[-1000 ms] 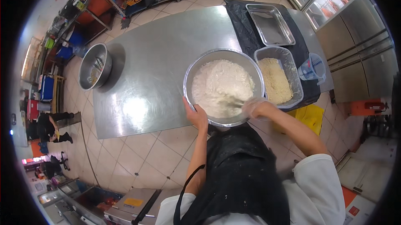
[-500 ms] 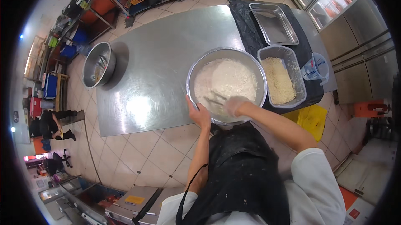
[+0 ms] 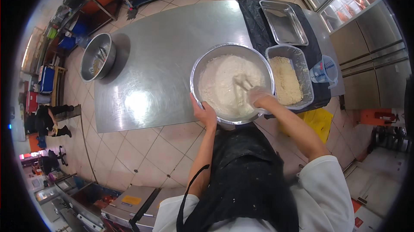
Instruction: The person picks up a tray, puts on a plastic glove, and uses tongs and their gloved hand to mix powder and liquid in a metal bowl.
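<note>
A big steel mixing bowl point(image 3: 196, 66) sits at the table's near edge, with a whitish floury mixture point(image 3: 228, 70) inside. My left hand point(image 3: 205, 113) is closed on its rim at the near left. My right hand point(image 3: 261, 97), in a clear glove, reaches over the near right of the bowl. It is closed on metal tongs point(image 3: 243, 84), whose two arms point into the mixture; motion blurs them somewhat. Just right of the bowl stands a translucent plastic tub point(image 3: 305, 72) of pale yellowish crumbs point(image 3: 284, 79).
On black plastic sheeting point(image 3: 254, 20) lies an empty steel tray point(image 3: 282, 38), with a clear measuring jug point(image 3: 324, 71) nearer. A second steel bowl point(image 3: 110, 55) with a utensil inside stands at the table's left edge. A yellow crate point(image 3: 321, 122) is below, right. Another person point(image 3: 45, 120) sits far left.
My right hand and the tongs have moved right and a little away from me, across the mixture. My left hand stays on the rim. The whole view has shifted slightly.
</note>
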`<state>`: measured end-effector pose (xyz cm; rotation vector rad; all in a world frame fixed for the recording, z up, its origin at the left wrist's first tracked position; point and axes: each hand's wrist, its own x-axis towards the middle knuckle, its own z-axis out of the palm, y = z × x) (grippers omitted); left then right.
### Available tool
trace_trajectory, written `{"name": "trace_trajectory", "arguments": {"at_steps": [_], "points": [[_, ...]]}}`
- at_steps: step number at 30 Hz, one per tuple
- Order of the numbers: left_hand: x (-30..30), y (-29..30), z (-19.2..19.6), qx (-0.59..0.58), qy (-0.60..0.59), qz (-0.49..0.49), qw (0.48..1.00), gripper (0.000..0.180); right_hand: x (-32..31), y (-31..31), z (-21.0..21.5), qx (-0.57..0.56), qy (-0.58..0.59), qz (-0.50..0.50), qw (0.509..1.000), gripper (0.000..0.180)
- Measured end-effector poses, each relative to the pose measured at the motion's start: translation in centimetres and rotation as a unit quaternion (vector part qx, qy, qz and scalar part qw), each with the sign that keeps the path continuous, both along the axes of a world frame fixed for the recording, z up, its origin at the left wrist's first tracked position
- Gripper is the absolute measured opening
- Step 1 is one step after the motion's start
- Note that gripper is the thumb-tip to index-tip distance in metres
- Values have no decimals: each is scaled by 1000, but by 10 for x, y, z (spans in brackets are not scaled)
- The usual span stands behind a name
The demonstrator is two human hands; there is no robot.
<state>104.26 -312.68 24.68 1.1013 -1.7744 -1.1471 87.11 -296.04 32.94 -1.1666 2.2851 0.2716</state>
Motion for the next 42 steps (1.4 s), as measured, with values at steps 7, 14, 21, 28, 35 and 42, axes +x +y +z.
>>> {"name": "trace_trajectory", "arguments": {"at_steps": [7,14,21,28,35,42], "points": [[3,-3,1,47,-9,15,999,63,18,23,8,102,-152,180,966,23],[2,-8,-5,22,-13,8,1000,63,-82,55,15,119,-144,109,976,32],[-4,-3,9,28,-1,-9,1000,65,-62,40,-67,-97,-78,180,976,11],[-1,-5,-3,25,-16,13,999,65,4,66,-33,-60,-152,152,975,11],[3,-8,-1,30,-18,-9,999,65,-84,59,2,112,-108,102,982,23],[-15,3,10,48,-19,-36,998,65,-72,52,-94,-95,-154,100,978,21]]}}
